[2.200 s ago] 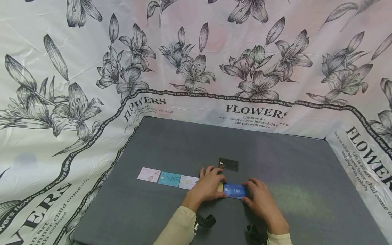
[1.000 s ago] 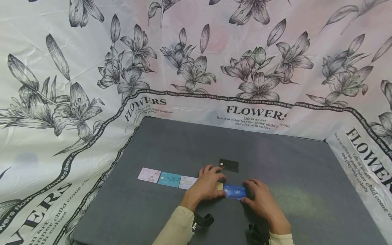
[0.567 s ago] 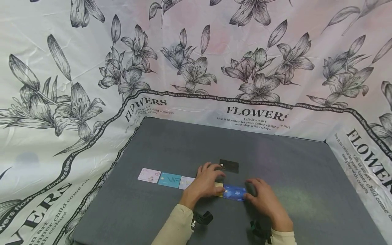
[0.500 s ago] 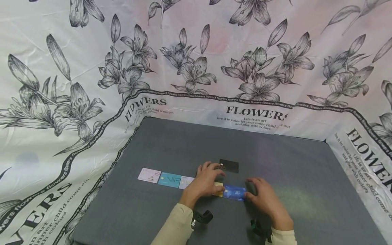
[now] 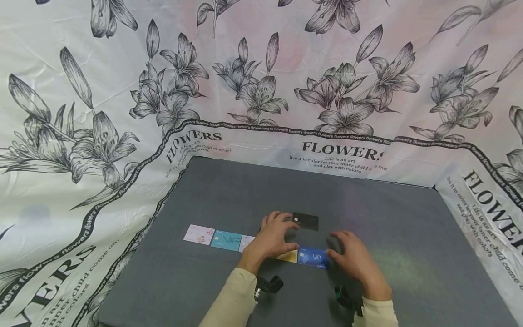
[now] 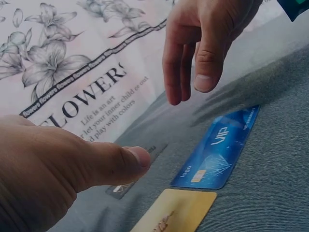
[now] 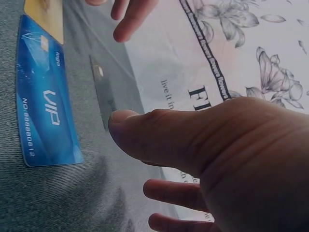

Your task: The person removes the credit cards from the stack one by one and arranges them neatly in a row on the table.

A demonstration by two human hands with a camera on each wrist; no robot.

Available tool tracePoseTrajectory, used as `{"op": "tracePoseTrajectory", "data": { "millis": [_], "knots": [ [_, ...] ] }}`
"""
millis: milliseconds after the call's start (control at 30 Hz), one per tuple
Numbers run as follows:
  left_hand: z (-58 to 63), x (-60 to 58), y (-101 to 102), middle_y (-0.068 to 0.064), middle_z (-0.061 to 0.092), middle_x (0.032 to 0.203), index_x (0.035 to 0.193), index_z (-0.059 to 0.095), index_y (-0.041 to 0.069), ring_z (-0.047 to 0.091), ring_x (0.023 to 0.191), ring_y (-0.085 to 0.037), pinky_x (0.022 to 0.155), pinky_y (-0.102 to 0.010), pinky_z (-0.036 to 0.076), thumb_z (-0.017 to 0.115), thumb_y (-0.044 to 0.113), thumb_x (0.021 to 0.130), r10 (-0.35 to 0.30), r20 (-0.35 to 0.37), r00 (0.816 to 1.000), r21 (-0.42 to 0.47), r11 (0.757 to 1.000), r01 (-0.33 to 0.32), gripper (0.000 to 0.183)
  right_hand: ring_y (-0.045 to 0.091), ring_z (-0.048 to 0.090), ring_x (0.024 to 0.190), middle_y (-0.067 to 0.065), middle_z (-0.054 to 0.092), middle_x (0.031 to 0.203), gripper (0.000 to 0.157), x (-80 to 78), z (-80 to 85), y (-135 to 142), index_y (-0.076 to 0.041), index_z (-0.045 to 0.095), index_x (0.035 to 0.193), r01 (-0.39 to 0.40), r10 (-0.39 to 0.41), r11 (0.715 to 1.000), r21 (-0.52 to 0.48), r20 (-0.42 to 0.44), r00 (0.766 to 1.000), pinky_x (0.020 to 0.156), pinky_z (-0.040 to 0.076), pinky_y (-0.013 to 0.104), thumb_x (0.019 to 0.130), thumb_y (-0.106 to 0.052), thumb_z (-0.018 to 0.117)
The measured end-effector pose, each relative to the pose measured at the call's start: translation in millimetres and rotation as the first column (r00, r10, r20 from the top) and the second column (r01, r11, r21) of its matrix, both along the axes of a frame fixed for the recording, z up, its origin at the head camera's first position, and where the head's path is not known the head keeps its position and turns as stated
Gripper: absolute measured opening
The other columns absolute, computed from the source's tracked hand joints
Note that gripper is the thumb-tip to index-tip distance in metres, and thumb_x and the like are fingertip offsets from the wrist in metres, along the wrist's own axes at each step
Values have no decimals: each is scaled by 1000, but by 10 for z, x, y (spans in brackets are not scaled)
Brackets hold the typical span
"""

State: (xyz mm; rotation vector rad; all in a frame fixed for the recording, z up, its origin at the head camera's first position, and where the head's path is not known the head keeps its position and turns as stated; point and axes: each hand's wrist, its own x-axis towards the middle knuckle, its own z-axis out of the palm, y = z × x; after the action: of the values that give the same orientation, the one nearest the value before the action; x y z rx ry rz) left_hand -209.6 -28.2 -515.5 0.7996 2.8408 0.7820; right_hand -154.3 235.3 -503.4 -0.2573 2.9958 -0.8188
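A blue VIP card [image 5: 313, 258] lies flat at the right end of a row of cards, its left edge meeting a gold card [image 5: 289, 257]. Over the gold card hovers my left hand [image 5: 270, 239], fingers loosely bent and holding nothing; it hides part of this card and of a white card [image 5: 246, 242]. My right hand [image 5: 354, 257] is raised just right of the blue card, thumb and fingers apart. In the right wrist view, the same blue card [image 7: 46, 96] lies below the thumb, nothing gripped.
Further left in the row are a teal VIP card [image 5: 226, 240] and a pale pink card [image 5: 199, 234]. A black card [image 5: 306, 221] lies alone behind the row. The grey tabletop [image 5: 196, 286] is bordered by a flower-printed cloth [image 5: 261, 136].
Both hands have lifted away from the cards; earlier their fingers were at the blue card's two ends. More of the gold card shows now. The blue card stays nearly in place.
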Motion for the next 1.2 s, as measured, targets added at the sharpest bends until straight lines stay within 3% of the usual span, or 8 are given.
{"op": "tracePoseTrajectory", "data": {
  "millis": [633,1200],
  "knots": [
    [177,-169,-41,-8,49,169,140,75,23,32,162,-41,129,-70,26,86,37,97,5,-14,1000,9,1000,-5,46,58,56,138,35,58,149,52,-137,156,-21,6,65,143,-10,10,1000,5,-38,999,110,46,73,100,-19,81],
    [276,-452,-11,-6,46,171,144,72,22,30,164,-39,131,-68,26,85,38,98,50,-20,999,-64,997,-51,50,57,55,139,35,58,150,54,-410,258,-64,5,64,144,-38,38,999,-5,-35,999,112,46,72,100,-21,80]
  ]
}}
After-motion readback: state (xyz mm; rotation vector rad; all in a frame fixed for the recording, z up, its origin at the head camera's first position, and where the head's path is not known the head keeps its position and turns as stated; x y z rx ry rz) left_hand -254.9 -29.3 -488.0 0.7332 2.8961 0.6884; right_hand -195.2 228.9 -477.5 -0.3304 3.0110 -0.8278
